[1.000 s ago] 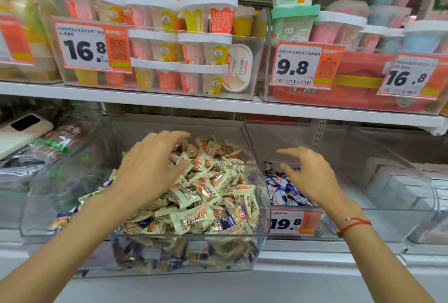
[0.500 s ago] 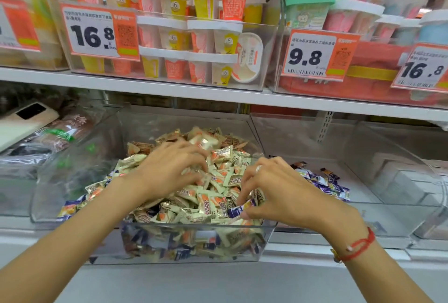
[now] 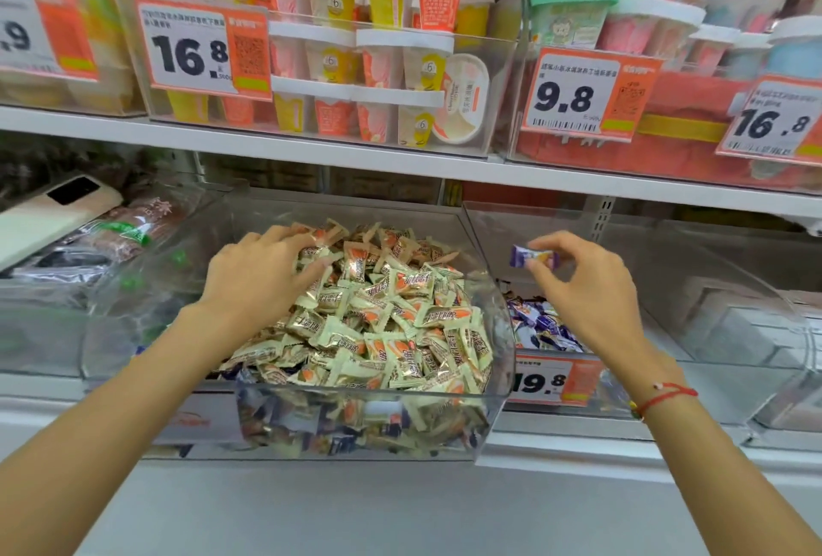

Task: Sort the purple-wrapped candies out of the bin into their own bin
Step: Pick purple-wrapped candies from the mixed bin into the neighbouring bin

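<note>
White metal shop shelves [image 3: 311, 159] carry clear, hard plastic bins. Over the right-hand clear bin [image 3: 711, 288], the right hand [image 3: 578, 284] pinches a small purple-wrapped candy [image 3: 533, 256], a glossy crinkled pillow with twisted ends, between thumb and fingertips. Below it lies a loose heap of purple-wrapped candies [image 3: 540, 324]. The left hand [image 3: 262, 275] rests with spread, slightly bent fingers on shiny cream-and-orange wrapped candies [image 3: 391, 319] heaped in the rounded-front clear bin [image 3: 356, 431].
</note>
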